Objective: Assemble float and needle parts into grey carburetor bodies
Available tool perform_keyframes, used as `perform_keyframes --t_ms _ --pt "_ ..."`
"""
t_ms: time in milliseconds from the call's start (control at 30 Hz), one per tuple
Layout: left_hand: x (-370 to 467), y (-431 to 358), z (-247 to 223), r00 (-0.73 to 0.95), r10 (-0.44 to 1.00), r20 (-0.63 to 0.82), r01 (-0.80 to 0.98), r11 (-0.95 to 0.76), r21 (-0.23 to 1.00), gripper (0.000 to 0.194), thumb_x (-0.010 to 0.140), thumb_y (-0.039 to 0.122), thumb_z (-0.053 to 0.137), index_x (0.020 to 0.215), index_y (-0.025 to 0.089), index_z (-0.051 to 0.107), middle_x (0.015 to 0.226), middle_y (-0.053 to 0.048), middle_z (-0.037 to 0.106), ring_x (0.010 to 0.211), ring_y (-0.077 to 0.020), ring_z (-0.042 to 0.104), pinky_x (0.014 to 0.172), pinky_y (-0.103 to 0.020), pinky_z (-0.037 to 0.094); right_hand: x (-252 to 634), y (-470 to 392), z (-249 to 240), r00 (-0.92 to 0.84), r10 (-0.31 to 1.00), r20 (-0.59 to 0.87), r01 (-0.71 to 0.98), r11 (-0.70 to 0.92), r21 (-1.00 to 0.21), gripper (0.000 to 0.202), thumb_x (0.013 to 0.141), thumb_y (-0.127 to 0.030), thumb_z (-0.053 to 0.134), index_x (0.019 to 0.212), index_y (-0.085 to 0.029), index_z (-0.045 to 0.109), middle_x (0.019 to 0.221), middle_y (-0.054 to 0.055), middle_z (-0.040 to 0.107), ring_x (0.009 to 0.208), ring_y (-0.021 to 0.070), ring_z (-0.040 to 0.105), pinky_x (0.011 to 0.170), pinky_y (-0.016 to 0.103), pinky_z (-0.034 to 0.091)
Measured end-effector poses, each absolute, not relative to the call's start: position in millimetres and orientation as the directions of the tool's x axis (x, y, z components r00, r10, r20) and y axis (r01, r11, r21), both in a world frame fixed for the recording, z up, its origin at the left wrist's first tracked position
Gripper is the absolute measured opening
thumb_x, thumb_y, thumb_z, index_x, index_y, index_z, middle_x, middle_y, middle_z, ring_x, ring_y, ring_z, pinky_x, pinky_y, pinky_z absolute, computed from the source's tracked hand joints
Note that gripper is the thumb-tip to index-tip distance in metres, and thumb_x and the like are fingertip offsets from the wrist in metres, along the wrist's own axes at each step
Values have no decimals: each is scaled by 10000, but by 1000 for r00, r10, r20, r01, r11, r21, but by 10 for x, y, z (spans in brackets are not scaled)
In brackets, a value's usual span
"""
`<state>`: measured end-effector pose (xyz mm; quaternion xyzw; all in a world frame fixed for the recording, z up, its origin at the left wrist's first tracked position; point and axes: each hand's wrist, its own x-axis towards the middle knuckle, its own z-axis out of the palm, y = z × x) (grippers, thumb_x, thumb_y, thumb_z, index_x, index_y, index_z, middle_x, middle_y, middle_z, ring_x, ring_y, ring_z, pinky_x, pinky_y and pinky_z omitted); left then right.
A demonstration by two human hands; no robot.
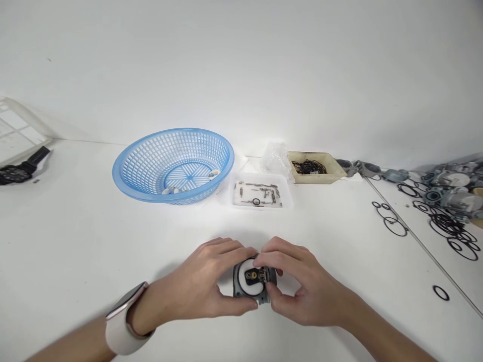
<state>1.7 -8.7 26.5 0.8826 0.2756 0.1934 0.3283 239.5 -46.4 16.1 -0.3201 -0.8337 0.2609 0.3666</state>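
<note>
A grey metal carburetor body (236, 290) lies between my hands near the front of the table, its open side up. A white C-shaped float (245, 287) sits in it, around a brass jet (254, 275). My left hand (211, 281) grips the body from the left, thumb at the near edge and fingers at the far edge. On the right, my right hand (298, 281) closes thumb and fingers on the carburetor beside the float's hinge end. Any small part under those fingertips is hidden.
Behind stand a blue basket (124, 173) with a few white floats, a white tray (289, 196) of small metal parts, and a cream bin (334, 171) of black rings. Carburetor bodies (453, 193) and loose O-rings (395, 226) lie right; a black watch (18, 173) lies left.
</note>
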Motion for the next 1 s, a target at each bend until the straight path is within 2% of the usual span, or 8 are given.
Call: perform_keyframes --t_ms 167,433,600,1000 --pt "6 -90 243 770 614 174 352 -636 687 559 775 373 896 1254 235 644 1030 -5 747 924 -234 715 867 -364 540 2380 -467 173 -519 729 446 331 653 -681 457 802 -24 574 1211 -224 616 949 37 628 742 153 545 634 270 507" --pt "5 -90 263 778 609 155 388 -659 645 528 809 394 862 1248 232 617 968 -4 721 844 -217 694 834 -364 533 2384 -480 210 -526 713 463 340 675 -654 451 854 -27 556 1243 -249 606 979 41 651 763 154 582 629 268 507" --pt "14 -68 239 778 611 147 394 -656 644 542 810 436 859 1249 239 609 955 -10 720 839 -225 689 827 -371 529 2388 -488 226 -529 712 462 358 680 -640 452 841 -20 537 1231 -240 598 944 31 669 742 152 578 619 265 497" --pt "0 -72 247 786 606 121 400 -648 648 538 815 424 857 1253 233 608 954 -5 707 854 -225 683 849 -374 523 2406 -522 255 -556 708 435 391 685 -615 479 816 -55 563 1253 -249 572 975 22 678 768 158 611 685 292 525"
